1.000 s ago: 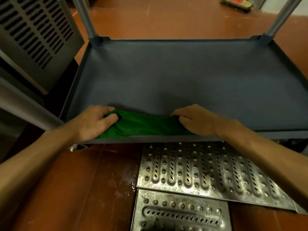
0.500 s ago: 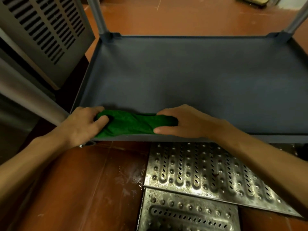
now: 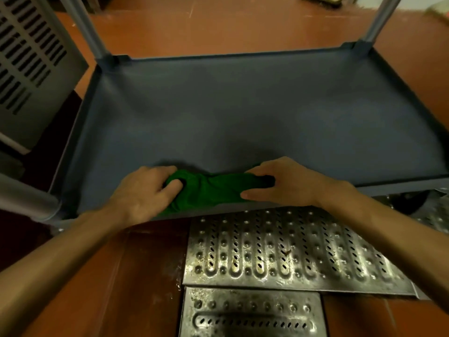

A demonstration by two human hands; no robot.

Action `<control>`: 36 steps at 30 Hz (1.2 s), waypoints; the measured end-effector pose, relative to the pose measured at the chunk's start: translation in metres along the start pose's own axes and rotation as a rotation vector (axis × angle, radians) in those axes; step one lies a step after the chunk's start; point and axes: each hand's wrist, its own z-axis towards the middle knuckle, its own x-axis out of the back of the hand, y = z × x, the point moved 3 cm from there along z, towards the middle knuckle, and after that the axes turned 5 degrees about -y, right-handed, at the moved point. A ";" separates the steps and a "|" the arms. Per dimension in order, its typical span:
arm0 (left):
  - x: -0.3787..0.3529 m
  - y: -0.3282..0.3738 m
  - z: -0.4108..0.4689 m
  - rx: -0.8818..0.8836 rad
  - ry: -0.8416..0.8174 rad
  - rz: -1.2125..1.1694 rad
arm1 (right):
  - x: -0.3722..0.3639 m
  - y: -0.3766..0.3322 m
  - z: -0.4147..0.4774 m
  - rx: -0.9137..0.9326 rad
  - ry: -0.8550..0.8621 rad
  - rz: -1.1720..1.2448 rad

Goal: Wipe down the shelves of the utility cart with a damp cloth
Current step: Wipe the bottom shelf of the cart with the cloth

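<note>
Left hand point(image 3: 143, 190) and right hand point(image 3: 286, 183), each grip curled tight, hold a bunched green cloth point(image 3: 213, 190) on the cart shelf point(image 3: 243, 117).

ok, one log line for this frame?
step: wipe shelf | left hand: grips cloth, left end | right hand: grips cloth, right end | cloth: bunched, on shelf at near edge

Cloth point(image 3: 213, 190) ends under left hand point(image 3: 143, 190) and right hand point(image 3: 286, 183); shelf point(image 3: 243, 113) right end beyond view.
</note>
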 end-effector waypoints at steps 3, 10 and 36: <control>-0.010 0.021 0.018 -0.058 -0.021 0.005 | 0.010 0.019 -0.018 -0.052 0.050 0.026; -0.032 0.071 0.060 -0.150 -0.098 -0.016 | 0.034 0.055 -0.062 -0.160 0.087 0.019; -0.087 0.212 0.123 -0.545 -0.077 -0.137 | 0.110 0.143 -0.195 -0.646 0.395 -0.101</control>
